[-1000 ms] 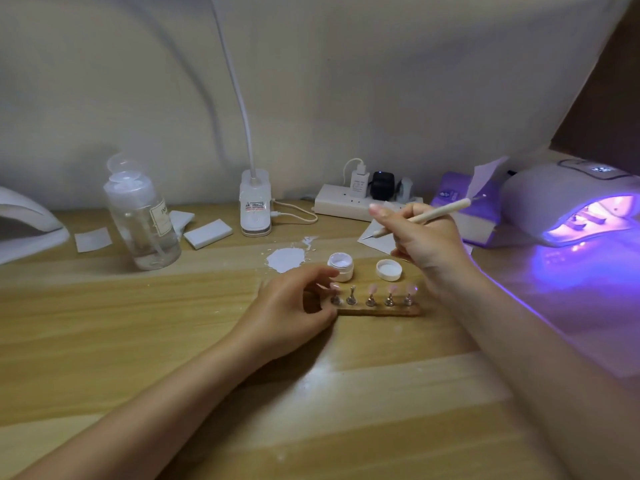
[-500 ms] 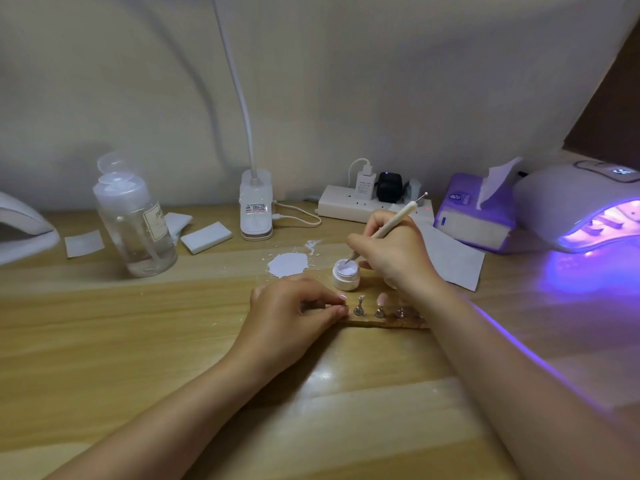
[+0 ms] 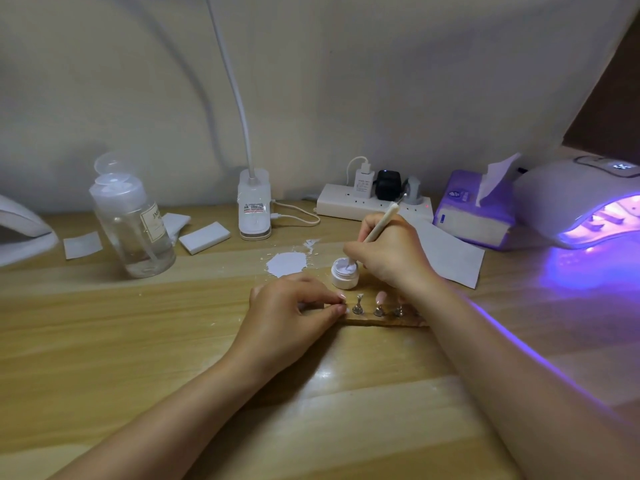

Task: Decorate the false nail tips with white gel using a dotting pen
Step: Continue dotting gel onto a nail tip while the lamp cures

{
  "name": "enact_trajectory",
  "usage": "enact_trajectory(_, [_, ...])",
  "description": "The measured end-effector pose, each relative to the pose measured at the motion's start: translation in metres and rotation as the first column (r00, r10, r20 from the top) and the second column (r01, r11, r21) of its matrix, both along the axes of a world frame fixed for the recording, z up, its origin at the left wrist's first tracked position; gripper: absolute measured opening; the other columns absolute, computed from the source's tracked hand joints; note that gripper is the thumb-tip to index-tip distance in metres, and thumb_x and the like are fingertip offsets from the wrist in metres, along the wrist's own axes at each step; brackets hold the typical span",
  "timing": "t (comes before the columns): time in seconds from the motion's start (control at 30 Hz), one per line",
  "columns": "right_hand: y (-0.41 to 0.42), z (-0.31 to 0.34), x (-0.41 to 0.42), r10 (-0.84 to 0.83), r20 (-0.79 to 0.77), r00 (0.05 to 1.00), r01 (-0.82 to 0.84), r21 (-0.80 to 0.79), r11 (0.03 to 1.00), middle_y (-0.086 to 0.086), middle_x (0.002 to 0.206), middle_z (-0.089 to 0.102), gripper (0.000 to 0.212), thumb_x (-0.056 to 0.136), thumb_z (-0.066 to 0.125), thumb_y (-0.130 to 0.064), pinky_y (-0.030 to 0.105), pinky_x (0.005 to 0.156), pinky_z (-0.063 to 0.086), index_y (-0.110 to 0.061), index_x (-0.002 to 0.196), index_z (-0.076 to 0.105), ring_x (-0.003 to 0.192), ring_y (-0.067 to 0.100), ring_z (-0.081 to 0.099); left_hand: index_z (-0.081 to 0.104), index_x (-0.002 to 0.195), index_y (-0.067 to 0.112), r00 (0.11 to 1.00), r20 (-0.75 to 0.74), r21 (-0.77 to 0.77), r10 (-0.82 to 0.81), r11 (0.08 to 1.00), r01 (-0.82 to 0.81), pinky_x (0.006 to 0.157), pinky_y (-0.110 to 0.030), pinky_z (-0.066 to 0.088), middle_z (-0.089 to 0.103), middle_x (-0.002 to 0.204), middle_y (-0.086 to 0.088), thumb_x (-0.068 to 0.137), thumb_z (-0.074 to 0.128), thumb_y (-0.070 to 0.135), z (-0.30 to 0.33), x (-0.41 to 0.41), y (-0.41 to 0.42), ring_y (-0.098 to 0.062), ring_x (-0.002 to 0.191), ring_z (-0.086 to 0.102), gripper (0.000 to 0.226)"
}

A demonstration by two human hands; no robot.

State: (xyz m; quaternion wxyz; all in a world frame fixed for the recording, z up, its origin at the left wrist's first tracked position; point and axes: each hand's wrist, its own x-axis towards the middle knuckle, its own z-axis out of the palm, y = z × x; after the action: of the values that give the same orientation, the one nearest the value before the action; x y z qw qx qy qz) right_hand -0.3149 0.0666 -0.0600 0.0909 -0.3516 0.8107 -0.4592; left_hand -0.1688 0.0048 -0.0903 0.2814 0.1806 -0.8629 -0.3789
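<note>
At centre frame my left hand (image 3: 291,313) curls its fingers onto the left end of the wooden nail stand (image 3: 384,318), pinning it to the pale wood-grain table (image 3: 138,358). Pink false nail tips (image 3: 381,296) sit on its small metal holders. Just beyond, my right hand (image 3: 391,254) pinches the slim cream dotting pen (image 3: 379,225), tip dipped in the round white gel pot (image 3: 344,271).

Clear bottle (image 3: 133,230), power strip (image 3: 346,202), tissue box (image 3: 472,211).

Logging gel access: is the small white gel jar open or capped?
Open: the gel jar has no lid and the dotting pen tip dips into its white gel.
</note>
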Motion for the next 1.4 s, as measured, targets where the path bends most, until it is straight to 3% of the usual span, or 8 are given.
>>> enact_trajectory(0.5, [0.0,-0.001,0.0,0.056,-0.042,0.998,-0.055,0.022,0.998,-0.001,0.057,0.05,0.028,0.077,0.067,-0.015,0.008,0.03,0.028,-0.018,0.058,0.047,0.05,0.008,0.045,0.074,0.082,0.022,1.0,-0.009,-0.052,0.014,0.999,-0.014,0.086,-0.048,0.045,0.066,0.081,0.012,0.075,0.074,0.021,0.0,0.0,0.003,-0.006,0.084,0.062,0.007])
enact_trajectory(0.63, [0.001,0.002,0.0,0.02,-0.049,0.999,-0.02,-0.004,1.0,-0.002,0.058,0.051,0.027,0.077,0.067,-0.017,0.016,0.035,0.035,-0.019,0.058,0.048,0.053,0.009,0.047,0.075,0.08,0.021,1.0,-0.02,-0.053,0.02,0.998,-0.021,0.087,-0.049,0.045,0.064,0.077,0.018,0.073,0.076,0.023,0.001,0.001,0.004,-0.005,0.082,0.063,0.008])
enact_trajectory(0.73, [0.002,0.013,0.002,0.004,-0.034,0.999,-0.009,-0.125,0.992,-0.001,0.057,0.057,0.03,0.076,0.067,-0.016,0.02,0.05,0.039,-0.018,0.055,0.047,0.062,0.013,0.056,0.075,0.078,0.023,0.999,-0.036,-0.062,0.017,0.998,-0.019,0.086,-0.05,0.044,0.064,0.077,0.019,0.072,0.076,0.022,0.001,0.002,0.004,-0.007,0.083,0.063,0.006])
enact_trajectory(0.9, [0.013,0.038,0.02,0.104,0.153,0.983,-0.027,-0.437,0.899,-0.009,0.043,0.056,0.03,0.083,0.066,-0.025,0.013,0.044,0.04,-0.017,0.059,0.05,0.048,0.001,0.055,0.076,0.077,0.022,0.996,-0.085,-0.169,-0.009,0.986,-0.006,0.077,-0.053,0.045,0.066,0.078,0.01,0.072,0.077,0.02,0.0,0.003,0.006,-0.015,0.078,0.062,0.005])
enact_trajectory(1.0, [0.024,0.041,0.034,0.21,0.232,0.95,-0.067,-0.504,0.861,-0.005,0.048,0.061,0.026,0.088,0.061,-0.029,0.013,0.044,0.041,-0.016,0.066,0.058,0.042,0.001,0.051,0.075,0.076,0.018,0.992,-0.119,-0.226,-0.046,0.974,0.018,0.074,-0.047,0.048,0.067,0.079,0.007,0.072,0.077,0.015,0.0,0.004,0.008,-0.015,0.074,0.062,0.005])
enact_trajectory(1.17, [0.053,0.02,0.049,0.229,0.24,0.943,-0.089,-0.482,0.871,-0.002,0.053,0.062,0.023,0.081,0.065,-0.032,0.022,0.044,0.042,-0.015,0.066,0.06,0.046,0.008,0.048,0.071,0.076,0.015,0.983,-0.161,-0.127,-0.093,0.989,0.073,0.065,-0.015,0.045,0.066,0.071,0.011,0.075,0.072,0.003,0.007,0.011,0.01,-0.001,0.068,0.059,0.013])
enact_trajectory(1.3, [0.072,-0.001,0.057,0.21,0.272,0.939,-0.031,-0.542,0.84,-0.003,0.044,0.051,0.031,0.071,0.067,-0.035,0.016,0.042,0.039,-0.011,0.056,0.054,0.039,0.007,0.044,0.069,0.075,0.015,0.979,-0.155,0.086,-0.131,0.986,0.145,0.061,-0.03,0.05,0.068,0.071,-0.002,0.077,0.07,0.003,0.014,0.014,0.016,-0.009,0.065,0.062,0.013])
enact_trajectory(1.4, [0.075,-0.012,0.065,0.197,0.238,0.951,-0.037,-0.547,0.837,-0.006,0.043,0.048,0.037,0.062,0.066,-0.043,0.015,0.043,0.042,-0.011,0.051,0.051,0.04,0.005,0.045,0.068,0.071,0.022,0.973,-0.116,0.163,-0.198,0.963,0.215,0.058,-0.026,0.051,0.068,0.07,0.008,0.076,0.069,0.001,0.016,0.018,0.022,-0.006,0.065,0.061,0.022])
